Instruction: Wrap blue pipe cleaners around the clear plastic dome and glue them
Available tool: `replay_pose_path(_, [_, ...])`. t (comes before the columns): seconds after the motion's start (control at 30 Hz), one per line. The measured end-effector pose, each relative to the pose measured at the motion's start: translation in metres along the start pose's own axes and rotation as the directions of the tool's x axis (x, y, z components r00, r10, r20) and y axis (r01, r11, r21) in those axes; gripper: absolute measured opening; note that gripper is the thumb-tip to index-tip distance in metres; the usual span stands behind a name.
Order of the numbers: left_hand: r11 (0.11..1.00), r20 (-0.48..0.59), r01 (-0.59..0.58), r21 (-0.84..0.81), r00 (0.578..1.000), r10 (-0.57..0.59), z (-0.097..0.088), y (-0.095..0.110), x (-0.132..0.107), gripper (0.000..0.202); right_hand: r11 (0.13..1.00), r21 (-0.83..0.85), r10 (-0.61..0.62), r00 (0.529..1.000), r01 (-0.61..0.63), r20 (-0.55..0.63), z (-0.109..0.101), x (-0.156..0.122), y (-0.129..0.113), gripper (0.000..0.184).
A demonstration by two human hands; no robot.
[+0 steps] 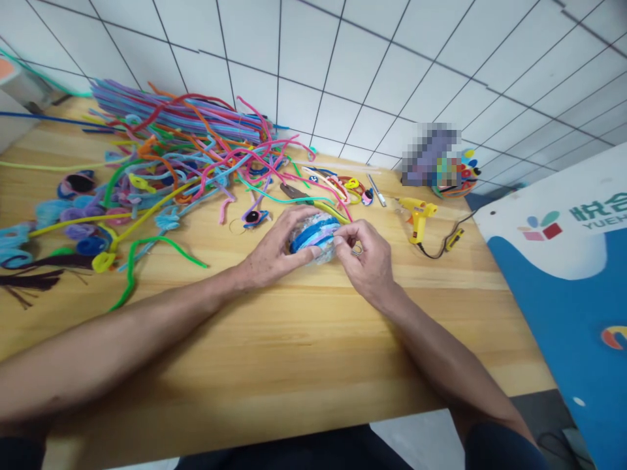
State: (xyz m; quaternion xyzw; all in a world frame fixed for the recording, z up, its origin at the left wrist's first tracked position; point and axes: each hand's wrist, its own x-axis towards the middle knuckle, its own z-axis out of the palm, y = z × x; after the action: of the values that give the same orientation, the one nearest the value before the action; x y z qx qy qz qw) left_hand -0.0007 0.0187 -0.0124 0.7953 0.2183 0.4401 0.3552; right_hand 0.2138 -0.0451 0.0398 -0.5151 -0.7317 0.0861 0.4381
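A rounded fuzzy bundle of pipe cleaners, striped blue, light blue and lilac with a greyish fringe, sits over the middle of the table. My left hand wraps round its left side, thumb in front and fingers behind. At the bundle's right end, my right hand is closed in a pinch; what lies between the fingertips is hidden. A small metal ring shows by those fingers. Just behind the bundle lie pliers with yellow-green handles, partly covered by the left hand and the bundle.
Loose pipe cleaners in many colours cover the table's left and back. A small dark-eyed ornament with a ring lies left of the pliers. To the right are a pen, a yellow glue gun with its cord, and a blue-white panel.
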Motion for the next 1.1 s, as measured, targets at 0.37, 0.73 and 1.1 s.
replay_pose_path(0.37, [1.0, -0.013, -0.016, 0.023, 1.0, 0.016, 0.0012, 0.0018, -0.0003, 0.058, 1.0, -0.023, 0.007, 1.0, -0.007, 0.013, -0.0022, 0.0012, 0.0013, 0.012])
replay_pose_path(0.73, [0.999, -0.012, -0.021, 0.033, 1.0, 0.022, 0.001, 0.0031, -0.001, 0.056, 0.994, 0.028, 0.107, 0.994, -0.108, 0.03, -0.0023, 0.0037, -0.0004, 0.007])
replay_pose_path(1.1, [1.0, 0.048, 0.003, -0.009, 0.999, -0.003, -0.004, 0.0028, -0.0009, 0.057, 0.969, 0.12, 0.208, 0.975, -0.216, 0.081, -0.0024, 0.0055, -0.0021, 0.009])
